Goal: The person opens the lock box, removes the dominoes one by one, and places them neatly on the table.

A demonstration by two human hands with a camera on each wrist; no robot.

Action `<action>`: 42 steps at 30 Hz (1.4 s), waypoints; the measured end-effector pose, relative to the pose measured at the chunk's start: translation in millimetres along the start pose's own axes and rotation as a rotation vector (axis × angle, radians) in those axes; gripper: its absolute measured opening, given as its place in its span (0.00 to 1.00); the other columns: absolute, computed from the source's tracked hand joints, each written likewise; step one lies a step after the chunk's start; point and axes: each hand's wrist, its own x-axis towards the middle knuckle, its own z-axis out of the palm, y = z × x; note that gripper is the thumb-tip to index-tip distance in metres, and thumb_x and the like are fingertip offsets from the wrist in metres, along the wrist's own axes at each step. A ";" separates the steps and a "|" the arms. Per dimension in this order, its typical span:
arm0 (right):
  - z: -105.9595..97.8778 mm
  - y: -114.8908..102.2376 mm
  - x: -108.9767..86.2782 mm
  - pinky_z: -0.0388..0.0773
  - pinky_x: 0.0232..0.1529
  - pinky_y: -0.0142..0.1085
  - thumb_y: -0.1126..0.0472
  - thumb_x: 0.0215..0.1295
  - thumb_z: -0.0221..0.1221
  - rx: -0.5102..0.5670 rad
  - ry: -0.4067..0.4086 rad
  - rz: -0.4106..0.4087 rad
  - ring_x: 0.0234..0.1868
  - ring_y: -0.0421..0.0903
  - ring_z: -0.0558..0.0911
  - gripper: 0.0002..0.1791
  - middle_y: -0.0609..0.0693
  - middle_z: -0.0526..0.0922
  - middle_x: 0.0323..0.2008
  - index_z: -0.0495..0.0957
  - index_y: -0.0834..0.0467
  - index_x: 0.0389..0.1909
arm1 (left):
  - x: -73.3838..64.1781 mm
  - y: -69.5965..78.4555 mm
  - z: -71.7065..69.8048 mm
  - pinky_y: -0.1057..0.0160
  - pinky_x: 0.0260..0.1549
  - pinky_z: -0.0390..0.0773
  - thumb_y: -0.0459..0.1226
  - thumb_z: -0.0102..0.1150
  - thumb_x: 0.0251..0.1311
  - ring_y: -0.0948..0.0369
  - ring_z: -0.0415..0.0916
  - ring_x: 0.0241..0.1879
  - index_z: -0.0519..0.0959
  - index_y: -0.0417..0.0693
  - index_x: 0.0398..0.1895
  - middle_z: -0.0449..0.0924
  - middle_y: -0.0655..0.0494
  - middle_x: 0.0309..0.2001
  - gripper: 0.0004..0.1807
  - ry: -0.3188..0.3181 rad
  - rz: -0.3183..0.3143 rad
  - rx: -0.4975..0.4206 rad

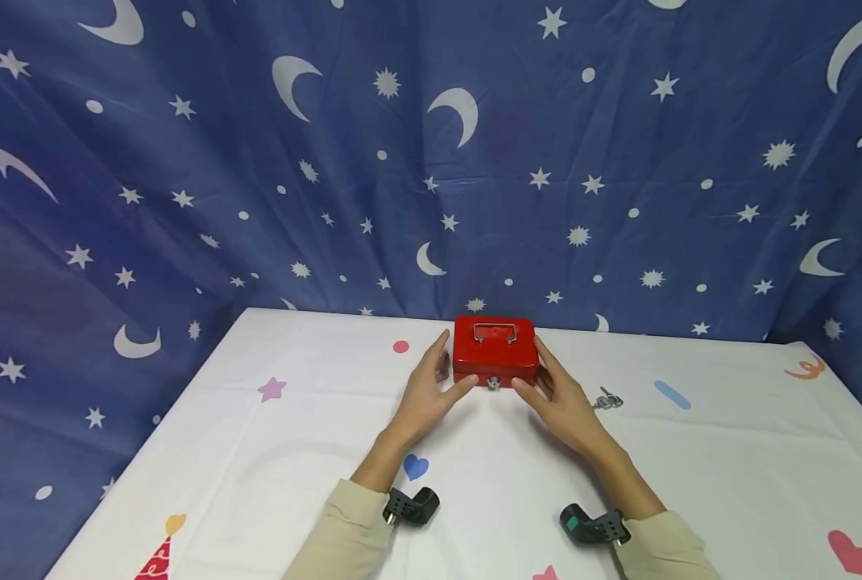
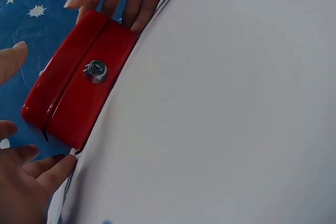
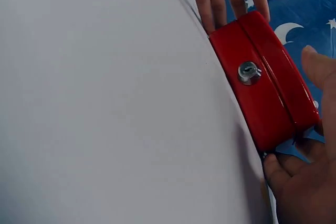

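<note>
A red metal cash box (image 1: 495, 354) stands near the far side of the white table, its lid down and its wire handle (image 1: 495, 329) folded flat on top. A round silver lock (image 2: 95, 71) faces the person. My left hand (image 1: 425, 393) is at the box's left side, fingers spread and extended, thumb in front. At the opposite side, my right hand (image 1: 565, 409) mirrors it, with fingers relaxed beside the wall and thumb by the front corner. In the right wrist view the fingertips (image 3: 273, 163) lie right at the box's lower edge.
A small bunch of silver keys (image 1: 608, 399) lies on the table, right of the right hand. The white tablecloth (image 1: 315, 467) carries printed hearts, stars and other shapes. Behind the table hangs a blue curtain (image 1: 373, 121) with moons and stars.
</note>
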 end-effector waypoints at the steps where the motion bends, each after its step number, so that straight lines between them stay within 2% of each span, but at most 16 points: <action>1: 0.7 0.2 0.3 0.68 0.58 0.45 0.52 0.64 0.62 0.000 0.004 0.001 0.65 0.60 0.66 0.46 0.60 0.57 0.71 0.45 0.54 0.76 | 0.6 -0.8 1.1 0.55 0.56 0.72 0.50 0.64 0.56 0.47 0.67 0.62 0.53 0.42 0.74 0.60 0.45 0.70 0.47 0.002 0.008 -0.016; 4: 2.7 -0.1 1.0 0.69 0.58 0.43 0.52 0.63 0.62 0.012 0.017 0.009 0.65 0.58 0.67 0.46 0.60 0.58 0.70 0.46 0.52 0.76 | 2.0 -2.6 4.3 0.56 0.54 0.74 0.46 0.64 0.58 0.49 0.71 0.58 0.54 0.39 0.73 0.66 0.44 0.66 0.44 0.011 0.038 -0.048; 9: 4.7 -2.1 2.8 0.70 0.56 0.42 0.53 0.63 0.63 0.038 0.046 0.010 0.64 0.58 0.69 0.45 0.60 0.60 0.69 0.48 0.55 0.75 | 2.7 -5.2 8.0 0.55 0.53 0.75 0.41 0.63 0.59 0.50 0.75 0.54 0.57 0.34 0.71 0.73 0.42 0.60 0.41 0.042 0.062 -0.018; 14: 3.7 -1.5 3.5 0.70 0.56 0.41 0.59 0.67 0.59 0.055 0.061 0.003 0.63 0.58 0.69 0.40 0.60 0.61 0.69 0.51 0.57 0.74 | 3.1 -5.5 9.9 0.57 0.53 0.75 0.35 0.61 0.61 0.50 0.75 0.54 0.57 0.33 0.71 0.71 0.41 0.61 0.37 0.058 0.065 -0.022; 18: 2.5 -1.2 1.0 0.70 0.56 0.40 0.62 0.68 0.57 0.060 0.073 0.006 0.63 0.58 0.69 0.36 0.61 0.62 0.68 0.54 0.57 0.74 | 2.1 -3.8 10.8 0.59 0.53 0.74 0.31 0.59 0.61 0.50 0.74 0.56 0.58 0.35 0.71 0.70 0.42 0.62 0.35 0.067 0.038 -0.025; 24: 2.7 -0.7 -3.2 0.71 0.53 0.39 0.63 0.68 0.57 0.043 0.112 0.005 0.61 0.57 0.71 0.33 0.61 0.65 0.67 0.58 0.57 0.72 | 0.6 -1.0 12.4 0.58 0.52 0.75 0.30 0.59 0.61 0.49 0.75 0.55 0.61 0.35 0.69 0.72 0.42 0.61 0.33 0.102 0.018 -0.026; 32: 4.9 -0.9 -7.0 0.71 0.54 0.40 0.62 0.68 0.57 0.001 0.119 0.030 0.60 0.56 0.72 0.32 0.61 0.66 0.66 0.58 0.57 0.72 | -1.3 -1.6 19.6 0.58 0.49 0.77 0.30 0.63 0.58 0.50 0.77 0.53 0.65 0.37 0.67 0.74 0.44 0.59 0.32 0.179 0.033 0.014; 42: 1.6 0.7 -13.7 0.72 0.54 0.40 0.62 0.67 0.58 -0.036 0.142 -0.011 0.58 0.54 0.74 0.31 0.59 0.68 0.64 0.62 0.57 0.70 | -6.6 3.0 21.0 0.59 0.46 0.78 0.30 0.66 0.56 0.48 0.78 0.50 0.68 0.34 0.64 0.74 0.42 0.59 0.32 0.202 0.036 -0.008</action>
